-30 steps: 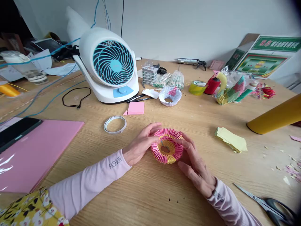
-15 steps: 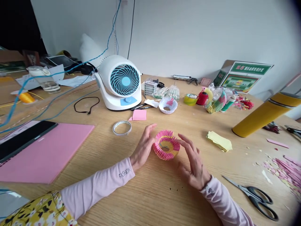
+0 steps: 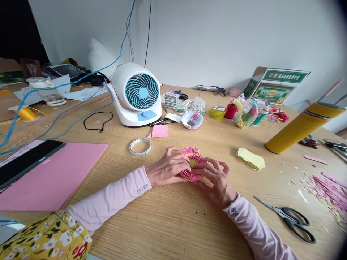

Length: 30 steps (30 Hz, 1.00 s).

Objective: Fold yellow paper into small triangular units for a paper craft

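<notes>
A pink and yellow ring of folded paper point(image 3: 193, 153) rests on the wooden table in front of me. My left hand point(image 3: 169, 169) grips its left side, fingertips reaching over the rim toward the middle. From the right, my right hand point(image 3: 215, 177) holds the other side, with its fingers over the rim and its thumb low at the near edge. The ring's centre is mostly covered by my fingers. Left of it lies a roll of white tape point(image 3: 140, 146). To the right are a stack of yellow paper slips point(image 3: 251, 159) and black-handled scissors point(image 3: 287, 218).
A white fan point(image 3: 137, 95) stands behind, near a white folded-paper ring point(image 3: 192, 120) and pink paper squares point(image 3: 159, 131). A yellow flask point(image 3: 300, 128) and pink paper scraps point(image 3: 325, 193) are at right. A pink folder point(image 3: 81, 162) with a phone point(image 3: 29, 162) lies left.
Both hands have closed in on the paper ring. Fingers that were spread beside it now reach over its rim and into the middle. The view has shifted slightly.
</notes>
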Motion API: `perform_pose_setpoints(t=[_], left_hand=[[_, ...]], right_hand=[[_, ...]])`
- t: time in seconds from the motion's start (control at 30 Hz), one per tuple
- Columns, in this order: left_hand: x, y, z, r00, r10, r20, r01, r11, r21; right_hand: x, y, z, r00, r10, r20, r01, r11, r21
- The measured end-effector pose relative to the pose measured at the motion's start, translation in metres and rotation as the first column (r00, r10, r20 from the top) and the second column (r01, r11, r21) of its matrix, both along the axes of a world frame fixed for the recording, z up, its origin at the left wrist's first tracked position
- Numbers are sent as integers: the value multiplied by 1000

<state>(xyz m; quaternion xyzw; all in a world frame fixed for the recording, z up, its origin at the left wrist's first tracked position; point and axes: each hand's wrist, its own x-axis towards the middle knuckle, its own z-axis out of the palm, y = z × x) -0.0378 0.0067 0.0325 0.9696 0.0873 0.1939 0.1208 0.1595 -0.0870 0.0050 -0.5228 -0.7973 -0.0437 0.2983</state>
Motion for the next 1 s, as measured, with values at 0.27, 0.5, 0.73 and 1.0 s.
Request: perform_pose_setpoints(t=[0.27, 0.5, 0.73, 1.0], left_hand=[[2, 2, 4, 999, -6, -44, 7, 999, 33], [-1, 15, 14, 993, -39, -108, 55, 986, 156], [0, 21, 15, 990, -108, -92, 117, 989, 92], [3, 21, 12, 989, -92, -117, 106, 987, 121]], right_hand=[[1, 1, 2, 1000, 5, 6, -5, 1000, -24], [-2, 3, 1, 1000, -23, 14, 23, 999, 29], [-2, 6, 0, 1000, 13, 9, -13, 1000, 13], [-2, 6, 4, 999, -2, 38, 2, 1000, 4]])
